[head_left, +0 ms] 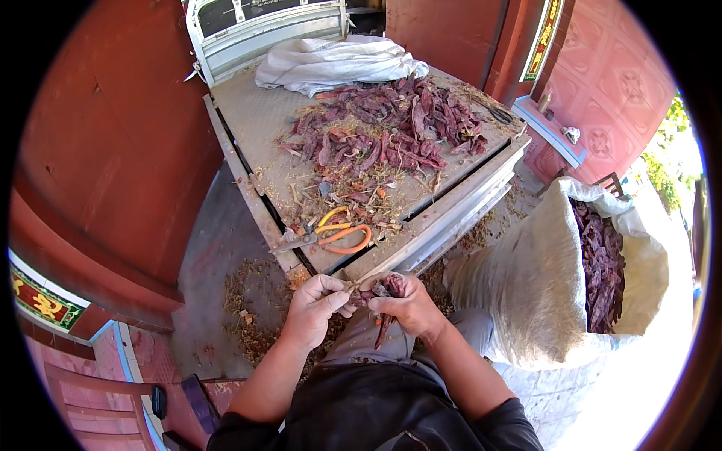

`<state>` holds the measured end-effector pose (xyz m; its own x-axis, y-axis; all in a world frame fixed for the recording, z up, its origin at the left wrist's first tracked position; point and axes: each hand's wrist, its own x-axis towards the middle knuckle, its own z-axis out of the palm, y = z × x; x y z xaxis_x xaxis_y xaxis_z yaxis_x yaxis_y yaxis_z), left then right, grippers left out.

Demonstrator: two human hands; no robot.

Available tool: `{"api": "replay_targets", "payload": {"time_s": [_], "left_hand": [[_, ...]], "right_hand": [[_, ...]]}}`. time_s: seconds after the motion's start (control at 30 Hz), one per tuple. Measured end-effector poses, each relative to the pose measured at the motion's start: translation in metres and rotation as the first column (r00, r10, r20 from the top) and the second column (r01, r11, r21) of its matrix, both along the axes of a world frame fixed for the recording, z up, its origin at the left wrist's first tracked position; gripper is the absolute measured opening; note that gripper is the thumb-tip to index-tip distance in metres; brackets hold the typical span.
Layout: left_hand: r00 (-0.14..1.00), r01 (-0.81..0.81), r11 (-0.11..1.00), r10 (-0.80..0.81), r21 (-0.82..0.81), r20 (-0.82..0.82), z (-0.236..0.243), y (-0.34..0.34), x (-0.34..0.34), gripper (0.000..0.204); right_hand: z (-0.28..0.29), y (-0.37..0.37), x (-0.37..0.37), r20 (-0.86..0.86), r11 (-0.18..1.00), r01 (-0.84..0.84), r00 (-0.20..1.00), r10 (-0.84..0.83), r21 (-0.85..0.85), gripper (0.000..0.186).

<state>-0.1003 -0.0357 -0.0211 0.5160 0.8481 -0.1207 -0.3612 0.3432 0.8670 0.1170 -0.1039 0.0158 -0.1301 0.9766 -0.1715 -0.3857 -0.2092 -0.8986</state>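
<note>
Head view: left hand pinches the stem of a dried dark-red chili pepper, gripped by right hand; likely stem removal, next a firm pull

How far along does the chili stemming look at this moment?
Partly done: the open sack at the right already holds dried chilies, and stem litter covers the ground. In hand: left hand and right hand work one chili. Left: a large chili pile on the flatbed.

Farmyard: chili pile, sacks
</note>
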Motion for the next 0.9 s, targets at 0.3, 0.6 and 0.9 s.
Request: {"api": "replay_targets", "payload": {"time_s": [0.3,0.6,0.9], "left_hand": [[0.844,0.190,0.844,0.121,0.502,-0.523,0.007,-0.002,-0.013,0.026],[0.901,0.197,0.787,0.089,0.584,-0.425,0.001,-0.008,-0.009,0.023],[0.998,0.042,0.954,-0.029,0.296,-0.048,-0.005,-0.018,0.004,0.018]], "right_hand": [[-0.015,-0.005,0.008,0.088,0.998,-0.041,0.995,0.037,0.045,0.032],[0.003,-0.010,-0.009,0.119,0.995,0.001,0.993,-0.013,0.101,0.025],[-0.015,-0.013,-0.021,-0.295,0.990,0.136,0.948,-0.119,0.038,0.014]]}}
